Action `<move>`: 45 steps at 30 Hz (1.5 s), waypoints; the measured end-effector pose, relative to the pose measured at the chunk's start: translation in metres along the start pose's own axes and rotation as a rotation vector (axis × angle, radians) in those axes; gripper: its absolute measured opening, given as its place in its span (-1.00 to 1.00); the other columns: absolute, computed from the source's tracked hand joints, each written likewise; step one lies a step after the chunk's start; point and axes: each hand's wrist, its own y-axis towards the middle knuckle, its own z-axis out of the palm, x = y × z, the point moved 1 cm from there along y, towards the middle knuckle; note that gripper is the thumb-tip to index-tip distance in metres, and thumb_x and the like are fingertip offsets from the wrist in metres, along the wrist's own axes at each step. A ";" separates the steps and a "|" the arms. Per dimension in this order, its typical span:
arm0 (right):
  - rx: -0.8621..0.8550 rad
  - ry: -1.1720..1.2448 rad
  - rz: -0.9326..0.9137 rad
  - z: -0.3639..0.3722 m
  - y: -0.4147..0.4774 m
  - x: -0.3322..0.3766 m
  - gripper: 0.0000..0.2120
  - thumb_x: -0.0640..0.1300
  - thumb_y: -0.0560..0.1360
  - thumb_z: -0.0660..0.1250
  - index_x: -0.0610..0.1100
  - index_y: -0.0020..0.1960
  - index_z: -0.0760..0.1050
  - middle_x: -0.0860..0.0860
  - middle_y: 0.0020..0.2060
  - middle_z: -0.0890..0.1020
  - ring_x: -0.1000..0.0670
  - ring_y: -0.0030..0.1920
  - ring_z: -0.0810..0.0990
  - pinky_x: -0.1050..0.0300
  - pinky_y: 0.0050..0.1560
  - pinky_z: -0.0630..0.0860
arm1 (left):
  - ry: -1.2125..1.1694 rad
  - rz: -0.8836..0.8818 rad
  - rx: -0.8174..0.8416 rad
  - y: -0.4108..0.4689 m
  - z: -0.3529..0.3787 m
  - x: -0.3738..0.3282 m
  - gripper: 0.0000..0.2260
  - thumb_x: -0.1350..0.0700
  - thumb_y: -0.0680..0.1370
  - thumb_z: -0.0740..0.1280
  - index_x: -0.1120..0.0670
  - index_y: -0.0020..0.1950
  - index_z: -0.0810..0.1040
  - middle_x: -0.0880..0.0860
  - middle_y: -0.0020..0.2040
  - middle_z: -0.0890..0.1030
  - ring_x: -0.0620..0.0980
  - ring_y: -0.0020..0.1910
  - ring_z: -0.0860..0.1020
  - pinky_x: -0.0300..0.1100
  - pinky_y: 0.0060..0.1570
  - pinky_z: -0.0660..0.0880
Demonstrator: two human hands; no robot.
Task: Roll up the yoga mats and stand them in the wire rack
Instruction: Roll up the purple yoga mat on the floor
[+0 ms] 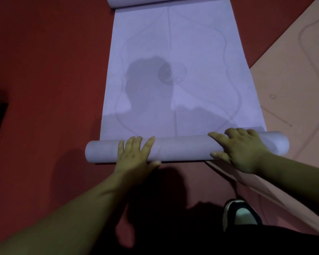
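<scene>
We press our left hand and right hand, fingers spread flat, grasping nothing, on the near roll of the purple mat to keep it tight.

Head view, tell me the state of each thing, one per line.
Purple mat: near end rolled up, rest flat on the floor, far end curled.
Left hand: open, pressing on that rolled end.
Right hand: open, pressing on that rolled end.
Pink mat: unrolled, lying flat.

No legible text; the round emblem on the purple mat is blurred.
</scene>
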 end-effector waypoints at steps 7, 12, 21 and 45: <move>-0.157 0.029 0.040 0.009 -0.011 0.011 -0.32 0.41 0.52 0.10 0.12 0.55 0.33 -0.29 0.27 0.49 -0.35 0.23 0.47 -0.34 0.25 0.31 | 0.014 -0.036 0.099 0.015 -0.008 0.006 -0.21 -0.50 0.43 -0.07 -0.17 0.59 0.19 0.11 0.46 0.36 0.15 0.46 0.28 0.24 0.49 0.03; -0.124 0.024 0.031 0.004 -0.005 0.007 -0.32 0.40 0.53 0.00 0.11 0.54 0.33 -0.28 0.23 0.51 -0.32 0.15 0.48 -0.35 0.22 0.33 | -0.056 -0.041 0.172 0.030 -0.020 0.010 -0.32 -0.44 0.54 0.05 -0.23 0.61 0.04 0.08 0.53 0.25 0.12 0.53 0.16 0.20 0.53 -0.07; -0.038 0.003 0.017 -0.004 0.016 -0.004 -0.26 0.47 0.51 -0.09 0.13 0.54 0.33 -0.23 0.16 0.55 -0.30 0.09 0.54 -0.28 0.15 0.41 | -0.016 -0.156 0.053 0.016 -0.001 0.011 -0.17 -0.51 0.42 -0.14 -0.18 0.63 0.05 0.15 0.57 0.19 0.19 0.57 0.07 0.24 0.51 -0.14; -0.001 0.000 0.026 -0.009 0.038 -0.015 -0.22 0.49 0.51 -0.16 0.09 0.56 0.28 -0.25 0.21 0.51 -0.31 0.20 0.49 -0.28 0.22 0.37 | -0.039 -0.107 0.134 0.058 -0.028 0.025 -0.26 -0.49 0.50 -0.03 -0.23 0.62 -0.01 0.11 0.59 0.17 0.14 0.58 0.06 0.22 0.53 -0.08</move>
